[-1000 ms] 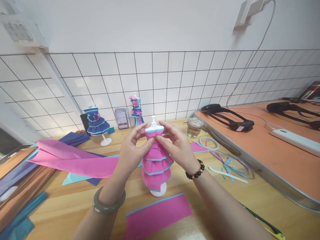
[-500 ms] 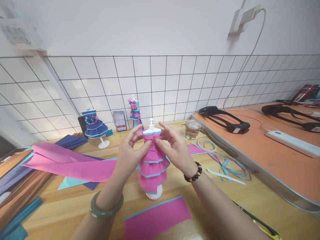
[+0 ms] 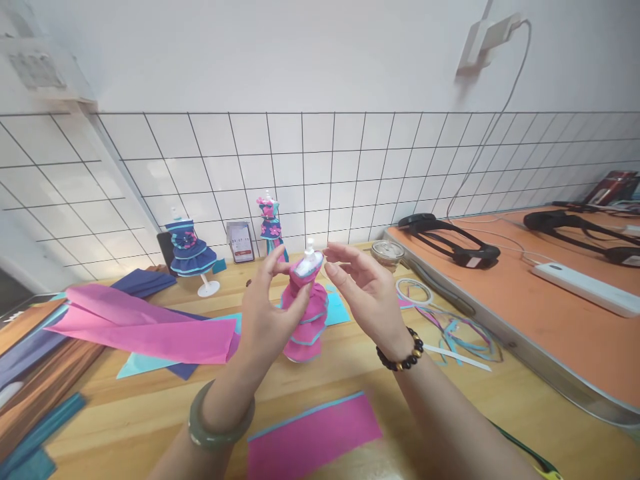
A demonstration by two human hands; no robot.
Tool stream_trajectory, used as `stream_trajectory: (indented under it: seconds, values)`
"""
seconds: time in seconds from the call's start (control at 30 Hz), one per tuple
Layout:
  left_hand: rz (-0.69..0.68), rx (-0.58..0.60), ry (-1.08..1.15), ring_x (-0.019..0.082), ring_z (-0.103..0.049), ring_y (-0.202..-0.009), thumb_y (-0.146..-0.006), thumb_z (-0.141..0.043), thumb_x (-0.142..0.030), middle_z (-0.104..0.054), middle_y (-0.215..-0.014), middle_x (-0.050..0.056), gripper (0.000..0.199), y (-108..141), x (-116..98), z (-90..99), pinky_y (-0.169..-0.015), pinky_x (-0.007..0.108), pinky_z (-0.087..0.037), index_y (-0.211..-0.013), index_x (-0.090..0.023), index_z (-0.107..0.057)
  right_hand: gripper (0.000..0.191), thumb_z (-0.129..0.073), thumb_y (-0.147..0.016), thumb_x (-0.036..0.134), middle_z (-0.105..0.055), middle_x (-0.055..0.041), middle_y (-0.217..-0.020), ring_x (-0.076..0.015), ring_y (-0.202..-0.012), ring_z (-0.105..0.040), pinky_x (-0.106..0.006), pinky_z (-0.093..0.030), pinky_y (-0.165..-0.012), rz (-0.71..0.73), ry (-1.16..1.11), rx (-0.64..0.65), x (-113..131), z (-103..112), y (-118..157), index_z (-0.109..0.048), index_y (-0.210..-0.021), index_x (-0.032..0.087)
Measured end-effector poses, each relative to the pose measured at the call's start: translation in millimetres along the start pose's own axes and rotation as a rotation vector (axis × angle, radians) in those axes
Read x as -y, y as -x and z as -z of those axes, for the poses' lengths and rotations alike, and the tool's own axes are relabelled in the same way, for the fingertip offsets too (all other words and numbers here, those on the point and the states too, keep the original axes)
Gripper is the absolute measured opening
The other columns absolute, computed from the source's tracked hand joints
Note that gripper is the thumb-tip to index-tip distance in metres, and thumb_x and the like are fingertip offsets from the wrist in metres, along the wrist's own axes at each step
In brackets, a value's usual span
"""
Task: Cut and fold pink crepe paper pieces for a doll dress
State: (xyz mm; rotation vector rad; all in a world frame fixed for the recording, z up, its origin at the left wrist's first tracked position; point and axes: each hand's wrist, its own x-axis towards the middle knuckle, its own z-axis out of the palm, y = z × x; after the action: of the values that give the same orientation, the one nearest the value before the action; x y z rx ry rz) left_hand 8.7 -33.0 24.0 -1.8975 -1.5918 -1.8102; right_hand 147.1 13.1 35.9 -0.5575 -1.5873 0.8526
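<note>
A small white dress form (image 3: 309, 263) wears a tiered pink dress (image 3: 306, 327) with light-blue edging, its top tilted. My left hand (image 3: 273, 300) is closed on the bodice, thumb in front and fingers behind. Just right of the form, my right hand (image 3: 367, 287) is raised with curved fingers apart, holding nothing that I can see. In front on the table lies a pink fabric strip (image 3: 315, 437) with a blue border. Behind the form is a light-blue piece of fabric (image 3: 338, 309).
Two dressed mini forms, one in navy (image 3: 189, 247) and one in mixed colours (image 3: 271, 223), stand by a phone (image 3: 241, 241). Folded pink fabric (image 3: 150, 327) lies left. At right are a glass jar (image 3: 387, 253), a tape roll (image 3: 414, 292), tangled ribbons (image 3: 460, 337) and scissors (image 3: 530, 453).
The dress form has turned and tilted, its base shifting back. My right hand has come off the bodice and moved right; my left hand still grips it.
</note>
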Motion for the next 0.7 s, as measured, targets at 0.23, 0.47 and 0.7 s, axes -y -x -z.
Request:
stream_trajectory:
  seconds: [0.23, 0.47, 0.7]
  values:
    - [-0.244, 0.055, -0.212, 0.022, -0.053, -0.097, -0.074, -0.059, -0.021, -0.058, -0.102, 0.007, 0.062, 13, -6, -11.0, -0.085, 0.040, -0.039, -0.129, -0.028, -0.030, 0.016, -0.061, -0.075, 0.034, -0.062, -0.0033, -0.088, -0.0191, -0.085, -0.057, -0.035, -0.045, -0.075, 0.048, 0.195, -0.095, 15, 3, 3, -0.060, -0.087, 0.023]
    - [-0.254, 0.102, -0.168, 0.023, -0.052, -0.097, -0.074, -0.062, -0.025, -0.056, -0.107, 0.007, 0.069, 15, -11, -12.3, -0.086, 0.041, -0.037, -0.132, -0.032, -0.024, 0.016, -0.060, -0.075, 0.037, -0.062, -0.0034, -0.079, -0.0183, -0.079, -0.057, -0.032, -0.046, -0.068, -0.004, 0.153, -0.108, 12, 9, -1, -0.061, -0.076, 0.021]
    - [0.143, 0.366, 0.189, 0.022, -0.048, -0.108, -0.068, -0.067, -0.031, -0.054, -0.111, 0.007, 0.080, 3, -7, -4.0, -0.092, 0.042, -0.035, -0.134, -0.030, -0.022, 0.020, -0.057, -0.077, 0.037, -0.061, -0.0041, -0.081, -0.0137, -0.069, -0.056, -0.027, -0.046, -0.061, -0.106, 0.020, -0.054, 7, 20, -10, -0.064, -0.078, 0.018]
